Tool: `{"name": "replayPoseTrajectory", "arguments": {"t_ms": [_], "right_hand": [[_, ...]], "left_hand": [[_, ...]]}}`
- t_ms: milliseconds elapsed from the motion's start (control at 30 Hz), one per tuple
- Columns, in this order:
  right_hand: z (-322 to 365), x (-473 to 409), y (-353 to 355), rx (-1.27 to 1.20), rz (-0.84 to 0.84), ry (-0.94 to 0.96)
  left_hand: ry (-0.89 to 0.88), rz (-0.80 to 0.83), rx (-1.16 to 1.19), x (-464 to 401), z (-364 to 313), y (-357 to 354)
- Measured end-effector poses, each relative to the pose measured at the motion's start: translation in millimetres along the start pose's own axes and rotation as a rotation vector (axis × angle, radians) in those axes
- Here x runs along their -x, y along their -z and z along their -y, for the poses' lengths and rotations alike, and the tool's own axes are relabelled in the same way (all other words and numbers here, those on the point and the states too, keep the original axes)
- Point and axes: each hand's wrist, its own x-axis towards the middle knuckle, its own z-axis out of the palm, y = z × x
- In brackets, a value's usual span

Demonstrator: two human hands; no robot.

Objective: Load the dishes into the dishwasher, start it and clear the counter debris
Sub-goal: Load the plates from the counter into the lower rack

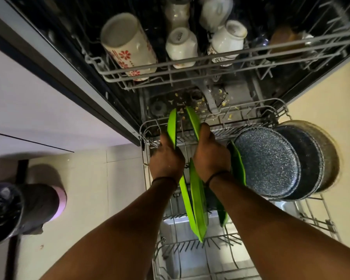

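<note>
two hands [167, 156] [210, 152] gripping green plates [197, 199], lower rack [148, 138]

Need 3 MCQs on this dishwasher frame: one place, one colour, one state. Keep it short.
1. Where does the speckled pan sit?
A. upper rack
B. lower rack, right side
C. floor

2. What colour are the plates in the hands?
A. white
B. red
C. green

3. What is the left hand doing?
A. gripping a plate
B. hanging idle
C. pressing a button

Key: 1 B, the pan stands on edge in the lower rack. 2 C, the left plate and right plate are bright green. 3 A, its fingers curl round a plate rim, as do those of the right hand.
</note>
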Motion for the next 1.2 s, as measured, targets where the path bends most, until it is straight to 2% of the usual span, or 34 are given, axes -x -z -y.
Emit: {"name": "replayPoseTrajectory", "arguments": {"t_ms": [233,433,567,700,867,1200], "right_hand": [[-12,-7,2,0.071,0.007,-0.053],[-2,-19,-7,0.129,-0.212,0.003],[-7,-12,-13,0.144,-0.255,0.029],[-12,-15,-15,0.099,-0.214,0.015],[-17,-15,-12,0.046,-0.162,0.025],[-27,-6,-16,0.011,-0.193,-0.009]], "left_hand": [[0.043,0.054,0.059,2,-4,-3],[0.044,0.066,0.082,-9,-2,-2],[0.072,0.15,0.034,-7,2,-10],[0.12,0.231,0.038,-19,7,-15],[0.094,0.329,0.046,-30,5,-18],[0.151,0.38,0.048,-28,6,-22]]}}
